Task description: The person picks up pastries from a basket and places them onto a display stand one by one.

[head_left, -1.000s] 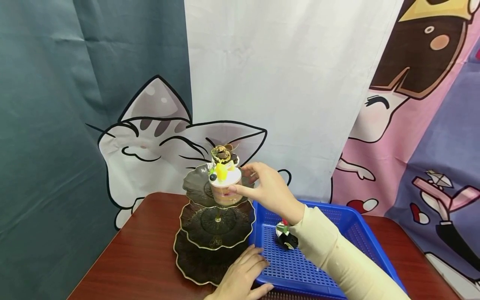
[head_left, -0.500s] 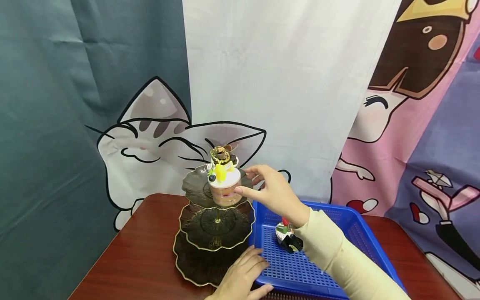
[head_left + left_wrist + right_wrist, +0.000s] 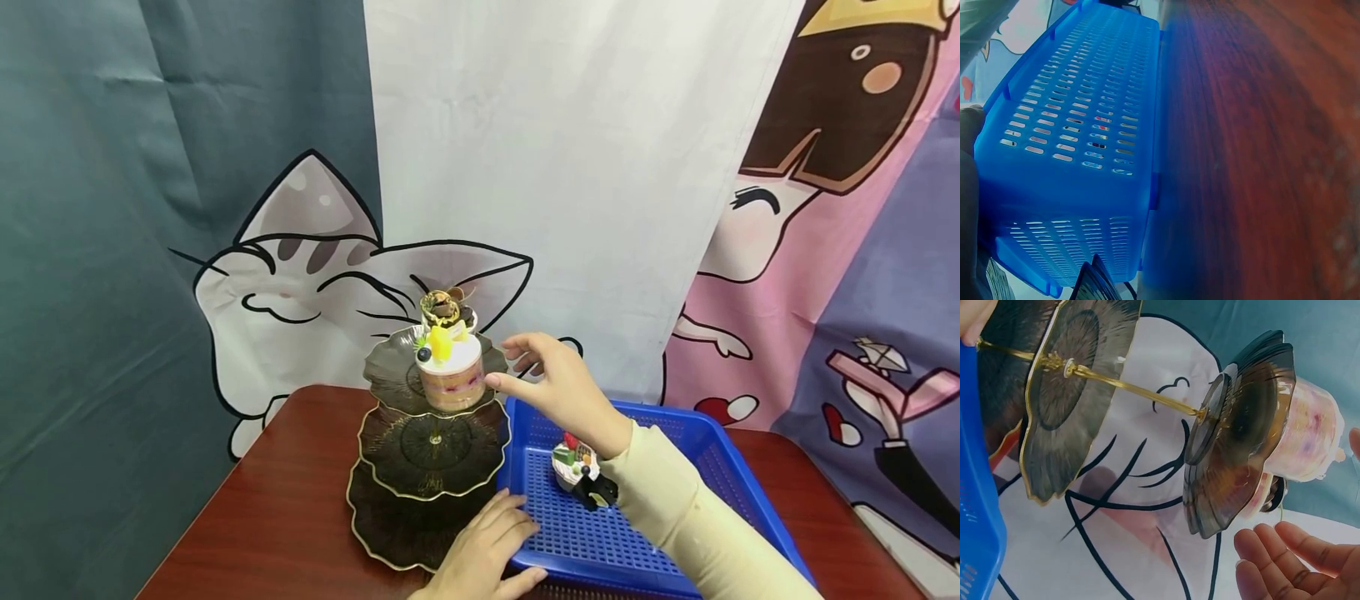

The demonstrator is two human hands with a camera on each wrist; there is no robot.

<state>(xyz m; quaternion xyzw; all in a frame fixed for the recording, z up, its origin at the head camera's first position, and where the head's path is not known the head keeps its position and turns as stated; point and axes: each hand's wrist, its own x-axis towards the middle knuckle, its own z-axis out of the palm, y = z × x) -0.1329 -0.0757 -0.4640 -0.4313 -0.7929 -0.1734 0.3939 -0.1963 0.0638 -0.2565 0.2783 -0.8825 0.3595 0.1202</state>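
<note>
A small round cake [image 3: 453, 379] with white top, yellow fruit and a blueberry stands on the top plate [image 3: 390, 375] of a dark, gold-rimmed three-tier stand. Behind it is a chocolate-topped cake [image 3: 448, 312] with gold decoration, partly hidden. My right hand [image 3: 558, 383] is just right of the front cake, fingers loosely curved and apart from it; in the right wrist view the hand [image 3: 1297, 562] holds nothing. My left hand [image 3: 487, 546] rests its spread fingers on the near left corner of the blue basket [image 3: 637, 575], beside the bottom plate [image 3: 397, 521].
Inside the basket lies a white cupcake [image 3: 572, 467] with red and green topping, next to a black item [image 3: 597, 493]. The stand's middle plate [image 3: 435, 454] bears nothing visible. A reddish wooden table [image 3: 285, 492] carries everything, with a printed curtain [image 3: 585, 183] behind.
My right hand has drawn away from the front cake to the right, opening a gap. The cake stays on the top plate. My left hand has not moved.
</note>
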